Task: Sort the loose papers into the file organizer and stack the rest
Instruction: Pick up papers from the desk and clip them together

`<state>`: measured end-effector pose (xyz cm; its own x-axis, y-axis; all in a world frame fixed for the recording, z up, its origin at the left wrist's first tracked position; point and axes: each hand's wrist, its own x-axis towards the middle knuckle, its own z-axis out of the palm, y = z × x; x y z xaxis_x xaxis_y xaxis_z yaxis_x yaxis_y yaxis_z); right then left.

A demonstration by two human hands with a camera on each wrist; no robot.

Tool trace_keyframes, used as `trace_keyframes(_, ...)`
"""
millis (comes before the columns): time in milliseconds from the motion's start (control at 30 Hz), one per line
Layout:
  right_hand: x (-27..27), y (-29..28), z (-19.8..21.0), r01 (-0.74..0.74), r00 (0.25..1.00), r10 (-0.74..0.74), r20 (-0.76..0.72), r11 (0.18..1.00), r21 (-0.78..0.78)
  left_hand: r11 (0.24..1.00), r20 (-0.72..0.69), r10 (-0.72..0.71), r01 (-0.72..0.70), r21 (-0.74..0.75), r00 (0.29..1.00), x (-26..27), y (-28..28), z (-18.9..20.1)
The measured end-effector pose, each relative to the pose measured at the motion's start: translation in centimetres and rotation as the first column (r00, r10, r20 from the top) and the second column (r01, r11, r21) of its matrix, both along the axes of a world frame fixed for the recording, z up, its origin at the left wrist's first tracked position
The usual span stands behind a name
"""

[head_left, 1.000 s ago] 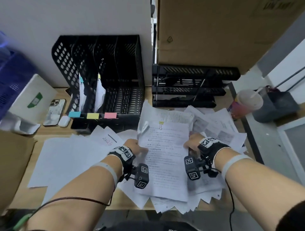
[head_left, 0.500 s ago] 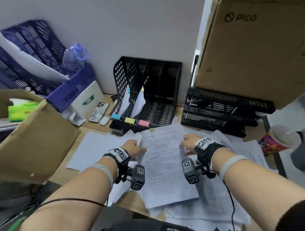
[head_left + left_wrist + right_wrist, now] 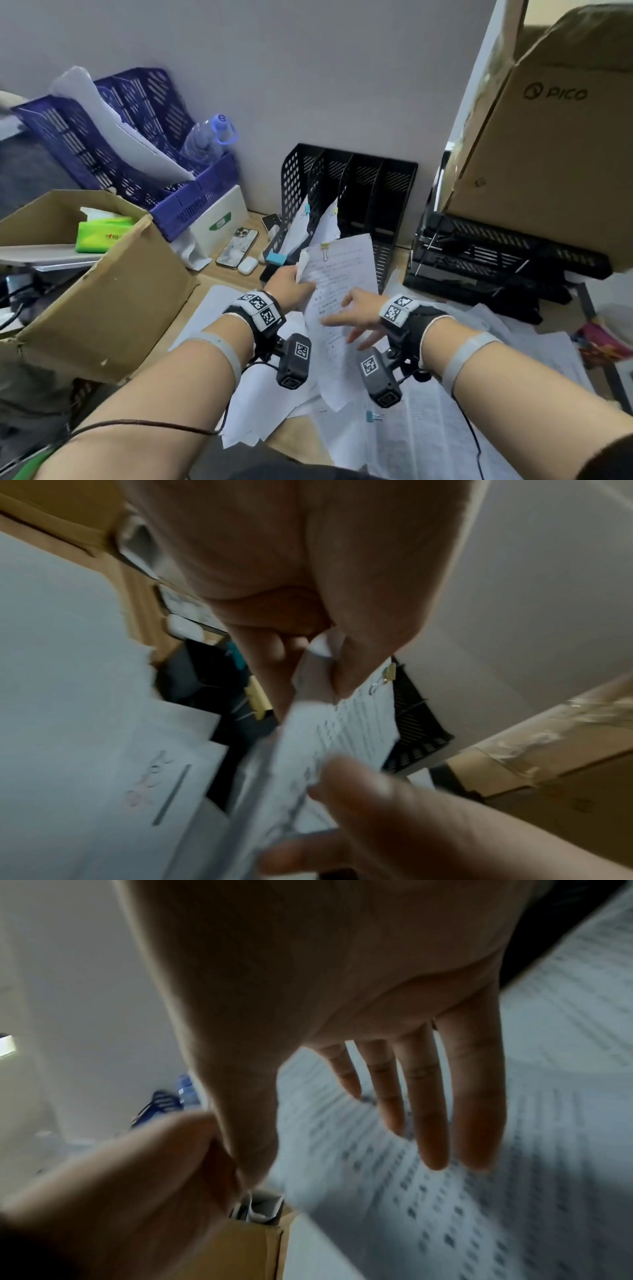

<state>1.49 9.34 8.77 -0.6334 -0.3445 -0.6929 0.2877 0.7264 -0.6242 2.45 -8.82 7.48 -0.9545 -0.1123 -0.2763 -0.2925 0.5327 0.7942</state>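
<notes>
A printed sheaf of papers (image 3: 339, 298) with a yellow binder clip (image 3: 324, 250) at its top is lifted off the desk, tilted toward the black file organizer (image 3: 363, 192). My left hand (image 3: 291, 282) pinches its upper left edge between thumb and fingers (image 3: 352, 666). My right hand (image 3: 352, 317) lies against the page with straight, spread fingers (image 3: 431, 1102). Two of the organizer's left slots hold clipped papers (image 3: 323, 222). Loose sheets (image 3: 445, 418) cover the desk below both arms.
An open cardboard box (image 3: 99, 274) stands at the left, with blue baskets (image 3: 144, 161) and a bottle (image 3: 209, 137) behind it. A phone (image 3: 238, 246) and earbud case (image 3: 247, 265) lie left of the organizer. Black trays (image 3: 496, 260) under a big carton (image 3: 555, 164) stand at the right.
The clipped sheaf has risen from the pile and tilted up toward the organizer. My right hand let go of its edge and spread flat. The head view swung left.
</notes>
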Motion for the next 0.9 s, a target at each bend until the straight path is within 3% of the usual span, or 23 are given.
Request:
trace_keyframes(67,0.0,-1.7,0.7,0.034,0.999,-0.034,-0.034,0.999,0.003,0.999,-0.070,-0.048,0.049,0.009,0.996,-1.2,0.9,1.5)
trace_keyframes(200,-1.2,-3.5,1.9,0.247,0.943,-0.243,-0.226,0.969,-0.007,0.988,-0.166,-0.156,0.156,-0.010,0.974,-3.3,2.0,3.7)
trace_keyframes(367,-3.5,-2.8,4.1,0.367,0.861,-0.350,-0.368,0.930,-0.024,0.908,-0.228,-0.231,0.294,0.298,0.946,-5.2,3.0,5.3)
trace_keyframes(533,-5.7,-1.7,4.4,0.443,0.824,-0.416,-0.384,0.896,-0.020,0.878,-0.190,-0.313,0.360,0.315,0.931,-7.6,1.5,3.9)
trace_keyframes(600,-6.4,-1.1,4.0,0.494,0.798,-0.488,-0.353,0.866,-0.080,0.918,-0.178,-0.292,0.328,0.224,0.940,-8.9,0.8,2.5)
trace_keyframes(700,-6.9,-1.1,4.9,0.515,0.800,-0.518,-0.303,0.852,-0.096,0.944,-0.125,-0.328,0.320,-0.075,0.937,-10.8,0.1,0.3)
trace_keyframes(767,-6.9,-1.5,5.8,0.537,0.797,-0.551,-0.246,0.834,-0.128,0.888,-0.028,-0.380,0.356,-0.292,0.924,-11.7,-0.2,-0.6)
trace_keyframes(900,-6.4,-2.2,7.2,0.556,0.787,-0.598,-0.151,0.794,-0.245,0.787,0.108,-0.435,0.435,-0.438,0.894,-13.1,-0.7,-2.2)
